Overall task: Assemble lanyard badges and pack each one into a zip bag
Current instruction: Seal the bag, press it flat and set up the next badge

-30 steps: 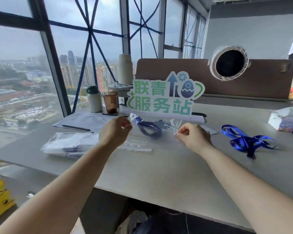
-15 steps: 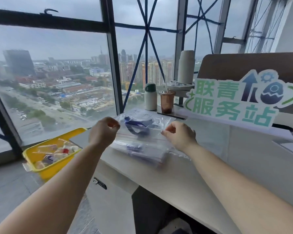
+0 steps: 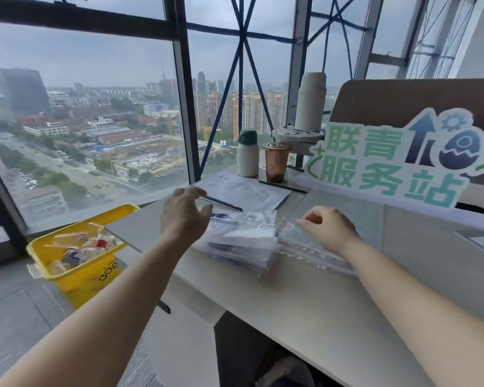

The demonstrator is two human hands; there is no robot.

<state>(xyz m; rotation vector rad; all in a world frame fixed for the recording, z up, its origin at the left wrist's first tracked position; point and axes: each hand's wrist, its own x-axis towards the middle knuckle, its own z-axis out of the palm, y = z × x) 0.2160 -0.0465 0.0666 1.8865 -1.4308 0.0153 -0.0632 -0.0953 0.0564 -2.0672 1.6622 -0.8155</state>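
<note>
A stack of packed zip bags (image 3: 243,241), each showing a blue lanyard and a badge, lies near the left end of the light table (image 3: 305,308). My left hand (image 3: 183,216) hovers just left of the stack's top, fingers spread and relaxed, holding nothing. To the right of the stack is my right hand (image 3: 329,229), its fingers loosely curled, fingertips close to the top bag's right edge. Flat clear zip bags (image 3: 316,256) lie under and in front of that hand.
A handwritten paper sheet (image 3: 246,191) with dark pens lies behind the stack. A white bottle (image 3: 248,153), a brown cup (image 3: 276,162) and a green-lettered sign (image 3: 397,160) stand at the back. A yellow bin (image 3: 78,247) of bottles sits on the floor, left of the table's edge.
Both hands carried the filled zip bag leftwards and set it on the stack. My left hand has let go and opened. The view swung left towards the window.
</note>
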